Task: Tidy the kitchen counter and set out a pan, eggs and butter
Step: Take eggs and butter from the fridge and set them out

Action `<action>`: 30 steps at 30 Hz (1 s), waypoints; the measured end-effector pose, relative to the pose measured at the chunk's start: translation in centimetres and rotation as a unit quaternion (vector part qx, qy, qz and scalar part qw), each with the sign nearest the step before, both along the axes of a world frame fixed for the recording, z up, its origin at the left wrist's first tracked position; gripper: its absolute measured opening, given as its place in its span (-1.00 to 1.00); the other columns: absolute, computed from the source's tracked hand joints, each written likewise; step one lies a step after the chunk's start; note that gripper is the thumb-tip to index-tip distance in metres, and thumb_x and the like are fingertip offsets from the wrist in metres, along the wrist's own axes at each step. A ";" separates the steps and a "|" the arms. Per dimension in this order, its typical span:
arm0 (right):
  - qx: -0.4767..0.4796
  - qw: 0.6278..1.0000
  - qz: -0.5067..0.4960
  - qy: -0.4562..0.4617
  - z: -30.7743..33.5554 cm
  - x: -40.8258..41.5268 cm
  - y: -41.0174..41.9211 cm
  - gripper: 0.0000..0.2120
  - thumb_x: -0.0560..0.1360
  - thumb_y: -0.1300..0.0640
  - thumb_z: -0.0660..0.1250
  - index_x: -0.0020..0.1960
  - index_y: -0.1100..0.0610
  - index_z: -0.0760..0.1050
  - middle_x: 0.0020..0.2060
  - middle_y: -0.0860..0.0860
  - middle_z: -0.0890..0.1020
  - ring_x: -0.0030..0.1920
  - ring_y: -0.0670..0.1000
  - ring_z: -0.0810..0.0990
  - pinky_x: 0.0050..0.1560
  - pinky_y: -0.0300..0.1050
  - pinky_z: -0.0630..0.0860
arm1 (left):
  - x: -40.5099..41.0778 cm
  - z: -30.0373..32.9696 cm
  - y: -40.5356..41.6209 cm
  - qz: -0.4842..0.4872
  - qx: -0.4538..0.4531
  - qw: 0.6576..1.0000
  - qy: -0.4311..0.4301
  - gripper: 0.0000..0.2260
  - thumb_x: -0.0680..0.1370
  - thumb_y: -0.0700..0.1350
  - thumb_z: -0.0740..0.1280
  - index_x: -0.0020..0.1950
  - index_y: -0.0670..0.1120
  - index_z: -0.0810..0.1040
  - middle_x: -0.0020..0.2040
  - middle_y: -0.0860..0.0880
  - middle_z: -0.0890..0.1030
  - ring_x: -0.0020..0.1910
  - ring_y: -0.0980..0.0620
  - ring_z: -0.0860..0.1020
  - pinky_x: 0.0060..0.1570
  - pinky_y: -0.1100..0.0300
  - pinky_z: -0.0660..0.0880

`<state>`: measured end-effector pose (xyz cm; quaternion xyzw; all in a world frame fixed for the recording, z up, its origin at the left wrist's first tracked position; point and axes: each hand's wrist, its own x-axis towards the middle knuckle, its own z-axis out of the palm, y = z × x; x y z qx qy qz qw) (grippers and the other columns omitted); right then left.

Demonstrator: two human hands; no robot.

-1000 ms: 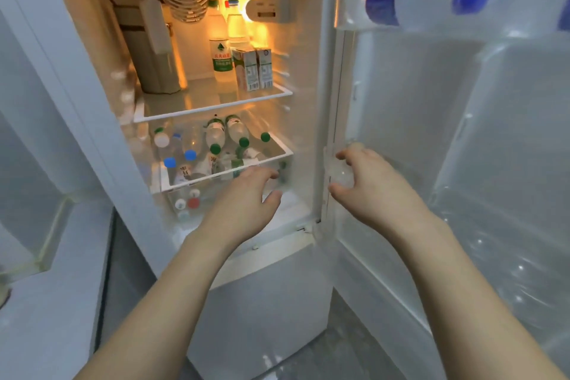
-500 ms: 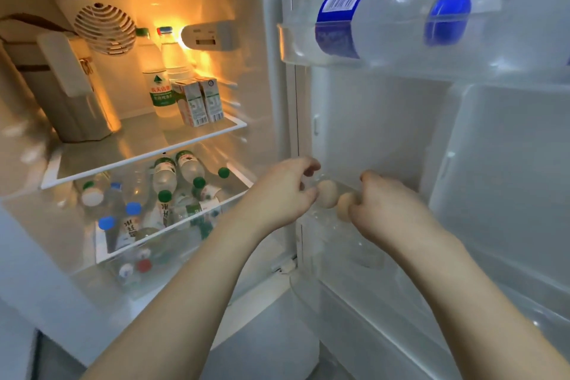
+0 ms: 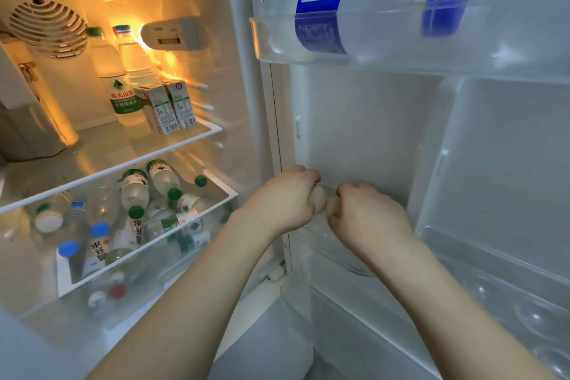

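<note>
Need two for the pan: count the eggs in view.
2: one egg gripped in the left hand, one egg in the right hand. More may be hidden behind the hands.

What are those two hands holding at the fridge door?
Each holds a pale beige egg: left hand round one egg, right hand round another, fingers curled over the shells.

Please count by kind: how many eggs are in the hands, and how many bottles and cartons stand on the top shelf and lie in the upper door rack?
eggs: 2, one held in the left hand, one in the right hand
upright bottles on the top shelf: 2
cartons: 2
lying bottle in the upper door rack: 1
Total: 7
</note>
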<state>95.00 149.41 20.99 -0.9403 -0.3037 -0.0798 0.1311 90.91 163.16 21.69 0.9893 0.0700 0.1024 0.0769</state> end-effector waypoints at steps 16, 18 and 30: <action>-0.005 1.000 -0.019 -0.013 -0.3 -0.1 0.2 -0.75 0.54 0.05 0.23 0.15 0.16 0.41 0.13 0.11 0.52 0.10 0.17 0.58 -0.19 -0.12 0.31 | 0.5 0.0 -0.4 -0.004 -0.025 0.999 0.020 -0.85 0.52 -0.17 0.23 0.07 -0.11 0.36 -0.12 -0.12 0.53 -0.16 -0.17 0.47 -0.30 0.08 0.38; -0.001 1.000 -0.020 -0.010 -0.2 -0.2 0.1 -0.74 0.54 0.04 0.24 0.15 0.16 0.40 0.13 0.10 0.53 0.10 0.16 0.58 -0.19 -0.12 0.32 | 0.3 -0.1 -0.4 -0.005 -0.030 0.999 0.013 -0.84 0.53 -0.16 0.23 0.09 -0.10 0.37 -0.12 -0.10 0.52 -0.16 -0.14 0.45 -0.30 0.10 0.33; 0.106 0.993 -0.022 0.037 0.3 -0.8 -0.8 -0.76 0.51 0.01 0.27 0.00 0.15 0.31 0.00 0.14 0.58 0.00 0.22 0.57 -0.20 -0.08 0.37 | -2.2 0.2 0.3 0.009 -0.113 0.990 -0.085 -0.71 0.48 -0.14 0.35 0.17 -0.02 0.41 -0.01 -0.01 0.56 -0.04 -0.06 0.52 -0.13 0.12 0.47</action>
